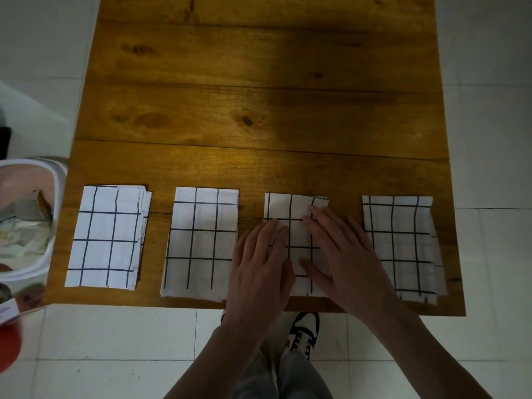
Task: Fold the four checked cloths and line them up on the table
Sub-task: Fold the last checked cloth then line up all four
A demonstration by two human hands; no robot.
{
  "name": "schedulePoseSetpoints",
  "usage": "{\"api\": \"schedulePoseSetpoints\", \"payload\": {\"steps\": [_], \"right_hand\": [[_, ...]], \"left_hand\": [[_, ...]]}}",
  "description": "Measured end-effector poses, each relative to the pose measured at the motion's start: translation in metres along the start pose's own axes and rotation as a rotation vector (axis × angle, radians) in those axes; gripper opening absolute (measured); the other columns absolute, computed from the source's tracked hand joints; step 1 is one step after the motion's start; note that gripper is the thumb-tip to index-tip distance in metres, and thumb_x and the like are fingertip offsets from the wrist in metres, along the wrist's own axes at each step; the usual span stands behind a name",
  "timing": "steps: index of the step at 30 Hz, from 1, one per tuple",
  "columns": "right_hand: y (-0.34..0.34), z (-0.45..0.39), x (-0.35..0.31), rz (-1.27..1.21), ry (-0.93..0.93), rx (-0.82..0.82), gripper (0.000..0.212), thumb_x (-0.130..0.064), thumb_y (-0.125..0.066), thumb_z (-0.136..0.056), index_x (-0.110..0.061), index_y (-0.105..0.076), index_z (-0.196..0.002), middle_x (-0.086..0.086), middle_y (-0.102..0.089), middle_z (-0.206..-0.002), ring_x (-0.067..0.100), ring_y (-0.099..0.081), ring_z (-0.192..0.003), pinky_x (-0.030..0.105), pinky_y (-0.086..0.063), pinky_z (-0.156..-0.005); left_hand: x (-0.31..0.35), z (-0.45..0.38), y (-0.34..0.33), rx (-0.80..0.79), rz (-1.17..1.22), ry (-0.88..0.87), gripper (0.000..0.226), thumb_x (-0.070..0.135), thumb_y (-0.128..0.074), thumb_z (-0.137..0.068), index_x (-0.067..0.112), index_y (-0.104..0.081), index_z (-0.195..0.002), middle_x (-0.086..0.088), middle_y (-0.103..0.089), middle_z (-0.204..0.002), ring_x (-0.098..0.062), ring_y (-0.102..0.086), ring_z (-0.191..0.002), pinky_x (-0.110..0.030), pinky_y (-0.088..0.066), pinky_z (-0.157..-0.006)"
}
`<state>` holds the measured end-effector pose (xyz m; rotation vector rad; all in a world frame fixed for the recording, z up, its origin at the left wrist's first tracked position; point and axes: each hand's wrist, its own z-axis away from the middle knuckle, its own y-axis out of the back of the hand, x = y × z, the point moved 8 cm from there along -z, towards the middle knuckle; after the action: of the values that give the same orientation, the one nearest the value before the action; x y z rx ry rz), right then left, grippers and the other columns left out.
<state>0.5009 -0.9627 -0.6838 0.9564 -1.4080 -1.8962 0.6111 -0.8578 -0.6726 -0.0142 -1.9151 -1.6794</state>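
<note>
The table (259, 96) filling the frame's middle is knotty, grained wood with a soft sheen. Along its lower edge lie four matt white cloths (201, 240) with black grid lines. Pale glossy floor tiles (100, 341) surround it.

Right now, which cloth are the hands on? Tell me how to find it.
Look at the wooden table: four folded checked cloths lie in a row along its near edge. Count from the left to the third cloth. It alone has the left hand and right hand flat on it.
</note>
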Motion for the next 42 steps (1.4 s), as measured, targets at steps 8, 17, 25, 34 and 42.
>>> {"api": "schedulePoseSetpoints", "payload": {"steps": [8, 17, 25, 34, 42], "right_hand": [[0.007, -0.001, -0.003, 0.024, -0.018, 0.033, 0.070, -0.060, -0.037, -0.102, -0.019, -0.036, -0.160, -0.003, -0.028, -0.169, 0.017, -0.023, -0.157, 0.041, -0.023, -0.124], [0.022, 0.027, 0.014, -0.098, -0.126, 0.184, 0.065, -0.054, -0.041, -0.105, -0.018, -0.037, -0.159, 0.001, -0.027, -0.169, 0.018, -0.022, -0.157, 0.040, -0.021, -0.125], [0.030, 0.077, 0.068, -0.133, -0.179, 0.205, 0.062, -0.052, -0.038, -0.106, -0.017, -0.038, -0.158, 0.001, -0.031, -0.168, 0.018, -0.024, -0.157, 0.039, -0.021, -0.126], [0.047, 0.088, 0.123, -0.100, -0.097, 0.169, 0.064, -0.048, -0.043, -0.103, -0.016, -0.038, -0.158, 0.003, -0.034, -0.166, 0.020, -0.029, -0.154, 0.048, -0.035, -0.121], [0.043, 0.075, 0.147, -0.046, -0.017, 0.166, 0.062, -0.047, -0.039, -0.105, -0.013, -0.041, -0.157, 0.006, -0.037, -0.165, 0.020, -0.029, -0.155, 0.042, -0.033, -0.123]], "left_hand": [[0.004, -0.006, 0.004, 0.009, -0.013, 0.006, 0.057, 0.023, -0.074, -0.090, 0.010, -0.055, -0.143, -0.011, -0.055, -0.146, -0.027, -0.045, -0.140, -0.048, -0.044, -0.115], [0.008, -0.008, -0.004, -0.043, -0.052, 0.045, 0.057, 0.024, -0.060, -0.092, 0.012, -0.050, -0.146, -0.013, -0.050, -0.148, -0.030, -0.043, -0.141, -0.046, -0.039, -0.116], [0.068, -0.010, -0.006, 0.015, 0.025, 0.005, 0.056, 0.023, -0.065, -0.094, 0.010, -0.051, -0.147, -0.015, -0.047, -0.153, -0.032, -0.042, -0.145, -0.047, -0.039, -0.118], [0.137, -0.014, -0.027, 0.028, 0.054, 0.003, 0.047, 0.020, -0.055, -0.100, 0.010, -0.051, -0.146, -0.010, -0.052, -0.147, -0.026, -0.045, -0.140, -0.050, -0.044, -0.115], [0.159, -0.017, -0.062, -0.047, 0.007, -0.007, 0.053, 0.024, -0.042, -0.103, 0.010, -0.042, -0.155, -0.010, -0.045, -0.159, -0.024, -0.037, -0.151, -0.050, -0.037, -0.121]]}}
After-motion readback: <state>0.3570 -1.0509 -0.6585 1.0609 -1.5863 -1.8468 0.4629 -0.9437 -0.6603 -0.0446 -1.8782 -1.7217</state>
